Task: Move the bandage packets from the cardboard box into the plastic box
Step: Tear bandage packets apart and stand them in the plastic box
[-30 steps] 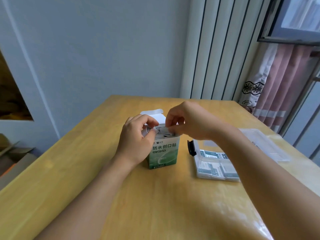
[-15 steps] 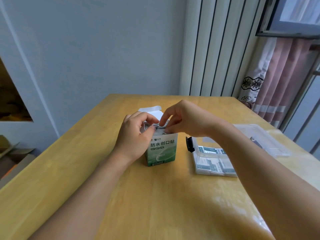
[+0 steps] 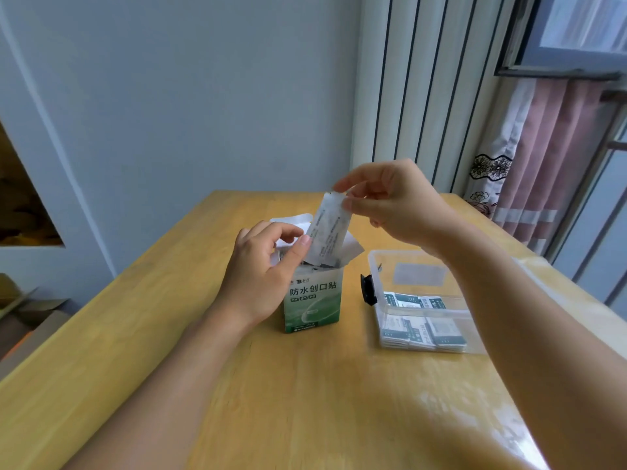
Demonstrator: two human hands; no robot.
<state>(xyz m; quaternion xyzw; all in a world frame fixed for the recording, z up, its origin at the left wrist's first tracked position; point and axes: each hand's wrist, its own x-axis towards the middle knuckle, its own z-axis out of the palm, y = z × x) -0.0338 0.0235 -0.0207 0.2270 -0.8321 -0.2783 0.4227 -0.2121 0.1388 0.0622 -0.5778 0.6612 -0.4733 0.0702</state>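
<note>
Right hand [image 3: 397, 201] has lifted, pinching a blurred packet [image 3: 327, 228]; left hand [image 3: 261, 276] grips the cardboard box [image 3: 314, 300].

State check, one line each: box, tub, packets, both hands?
cardboard box: upright, top flaps open
plastic box: open, packets stacked inside
bandage packet: lifted partway out of the cardboard box, tilted
packets in plastic box: lying flat
left hand: gripping the cardboard box
right hand: pinching the packet's top edge
black latch: undone
</note>
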